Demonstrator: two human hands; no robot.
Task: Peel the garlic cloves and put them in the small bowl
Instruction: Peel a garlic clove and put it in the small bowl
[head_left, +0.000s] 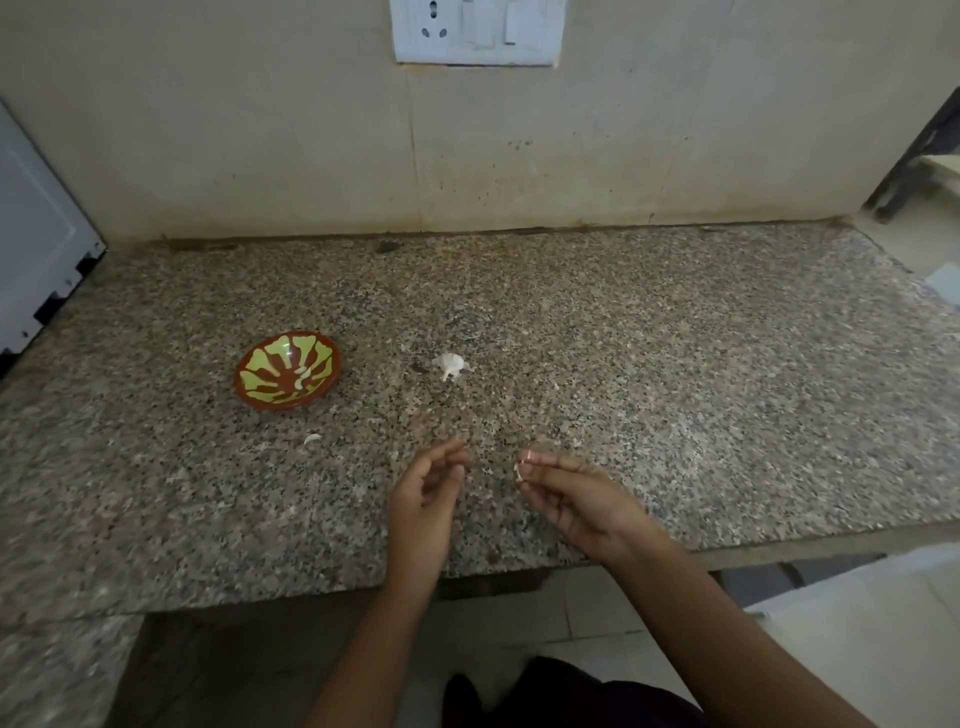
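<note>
A small brown bowl (287, 370) with a yellow-green pattern sits on the granite counter at the left, holding a couple of pale peeled cloves (303, 376). The rest of a white garlic bulb (450, 365) lies to the bowl's right. My right hand (576, 496) pinches a small garlic clove (519, 470) at its fingertips, just above the counter near the front edge. My left hand (427, 493) hovers beside it with loosely curled fingers and holds nothing. A bit of pale peel (311, 438) lies in front of the bowl.
The speckled granite counter (675, 374) runs to a beige wall with a white socket plate (478, 31). A white appliance (36, 249) stands at the far left. The counter's front edge passes under my wrists, with tiled floor below.
</note>
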